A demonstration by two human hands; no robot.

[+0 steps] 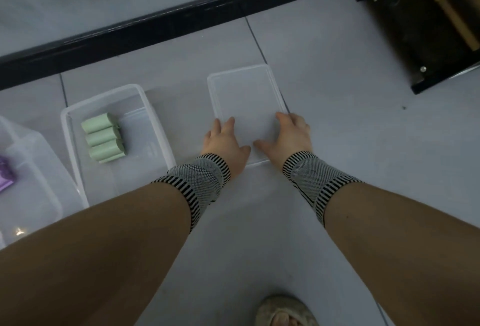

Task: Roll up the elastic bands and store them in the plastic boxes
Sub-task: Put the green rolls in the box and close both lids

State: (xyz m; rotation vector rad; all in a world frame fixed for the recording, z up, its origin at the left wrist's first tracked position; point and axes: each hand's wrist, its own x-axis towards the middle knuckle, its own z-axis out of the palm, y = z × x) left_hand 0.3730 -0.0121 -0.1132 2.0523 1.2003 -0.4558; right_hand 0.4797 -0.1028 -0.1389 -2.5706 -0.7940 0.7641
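Observation:
A clear plastic lid (244, 97) lies flat on the grey tiled floor. My left hand (224, 141) grips its near left edge, thumb lying on top. At the near right edge my right hand (288, 137) grips the lid the same way. To the left stands an open clear plastic box (104, 97) holding several rolled green elastic bands (102, 137) side by side. Another clear box (33, 190) at the far left holds a purple band (5, 175), partly cut off by the frame edge.
A black baseboard (155, 29) runs along the wall behind the boxes. Black furniture (415, 27) stands at the top right. My foot in a slipper (283, 311) shows at the bottom. Bare floor tiles lie to the right of the lid.

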